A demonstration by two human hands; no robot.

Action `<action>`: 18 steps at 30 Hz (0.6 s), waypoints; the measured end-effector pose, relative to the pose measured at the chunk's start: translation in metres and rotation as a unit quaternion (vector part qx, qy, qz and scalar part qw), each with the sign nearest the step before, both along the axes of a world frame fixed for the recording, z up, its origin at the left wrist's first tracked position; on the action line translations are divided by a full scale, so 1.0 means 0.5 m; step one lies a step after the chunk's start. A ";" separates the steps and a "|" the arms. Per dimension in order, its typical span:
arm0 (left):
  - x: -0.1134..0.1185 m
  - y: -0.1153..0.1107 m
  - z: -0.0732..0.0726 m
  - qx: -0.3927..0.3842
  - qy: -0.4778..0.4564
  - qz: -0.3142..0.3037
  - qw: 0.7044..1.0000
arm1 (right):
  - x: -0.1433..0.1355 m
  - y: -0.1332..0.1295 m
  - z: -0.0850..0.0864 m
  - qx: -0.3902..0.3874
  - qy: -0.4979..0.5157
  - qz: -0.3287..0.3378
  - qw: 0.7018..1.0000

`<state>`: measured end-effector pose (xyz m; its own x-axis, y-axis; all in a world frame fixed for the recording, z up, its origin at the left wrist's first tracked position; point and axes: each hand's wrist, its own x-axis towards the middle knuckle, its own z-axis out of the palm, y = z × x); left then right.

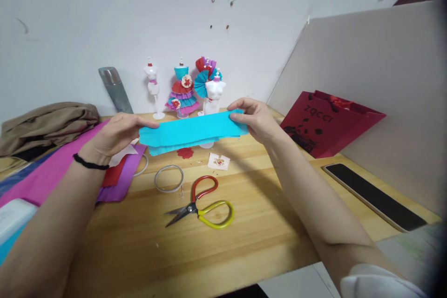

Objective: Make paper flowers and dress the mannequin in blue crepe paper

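Note:
A layered strip of blue crepe paper is stretched lengthwise between my two hands, raised above the wooden table. My left hand pinches its left end, thumb along the top edge. At the right end, my right hand grips it between thumb and fingers. Scissors with one red and one yellow handle lie below, blades slightly parted. Near them are a wire ring, red scraps and a small white paper piece. Small mannequins stand behind the strip, some dressed in pleated paper.
Coloured paper sheets and a brown cloth lie at the left, near a leaning flask. A red bag and a phone are at the right. A wall closes off the back.

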<state>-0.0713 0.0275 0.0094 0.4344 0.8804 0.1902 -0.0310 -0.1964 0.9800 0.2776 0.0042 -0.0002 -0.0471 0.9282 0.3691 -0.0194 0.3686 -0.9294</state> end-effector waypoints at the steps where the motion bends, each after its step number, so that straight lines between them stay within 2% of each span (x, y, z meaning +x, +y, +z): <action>1: 0.003 0.000 -0.002 0.017 0.025 0.020 0.999 | 0.001 0.000 0.000 0.003 -0.003 -0.001 1.000; 5: 0.016 -0.003 -0.009 0.067 0.081 0.078 0.991 | 0.004 0.001 0.000 0.011 -0.016 -0.007 1.000; 12: 0.029 -0.016 -0.009 0.041 0.089 0.083 0.992 | 0.009 0.006 0.000 0.029 -0.029 -0.022 0.999; 18: 0.040 -0.010 -0.014 0.102 0.062 0.139 0.983 | 0.006 0.004 0.001 0.042 -0.059 -0.034 0.997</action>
